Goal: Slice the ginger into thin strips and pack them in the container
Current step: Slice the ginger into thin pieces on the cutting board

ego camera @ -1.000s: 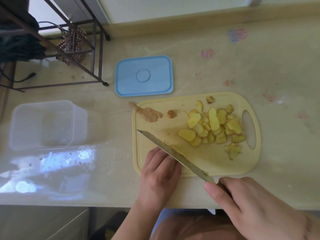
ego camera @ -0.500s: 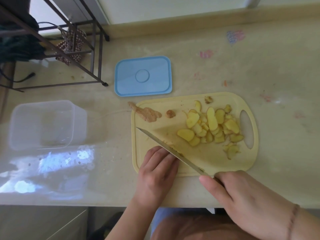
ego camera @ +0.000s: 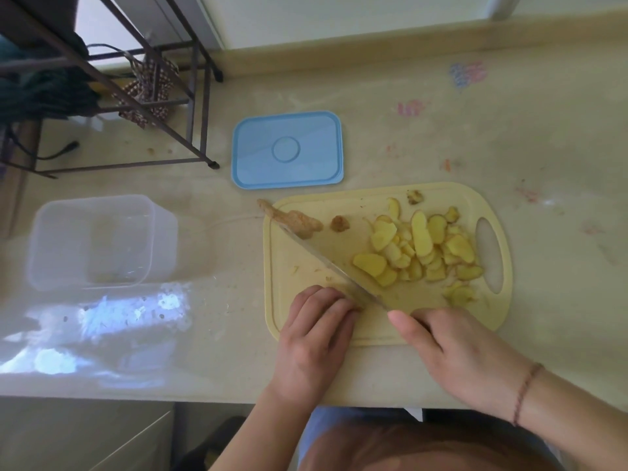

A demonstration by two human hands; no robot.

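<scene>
In the head view, the knife (ego camera: 326, 263) is gripped by the right hand (ego camera: 455, 351), while a ginger piece, almost hidden, is pinned on the yellow cutting board (ego camera: 289, 321) under the left hand's (ego camera: 316, 331) curled fingers (ego camera: 326, 300). Cuts are best kept narrow, with fingertips tucked back from the blade. Ginger slices (ego camera: 418, 249) are heaped mid-board, and the clear container (ego camera: 91, 239) is left waiting on the surface (ego camera: 441, 130), well apart.

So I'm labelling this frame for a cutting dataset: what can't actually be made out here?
All in the head view:
- The ginger piece being cut: hidden under the curled fingers of the left hand.
- The handle of the knife: covered by the right hand.
- What lies in the clear container: blurred by glare; only faint specks on its floor.
- The dark items on the metal rack: cut off by the left edge.
</scene>
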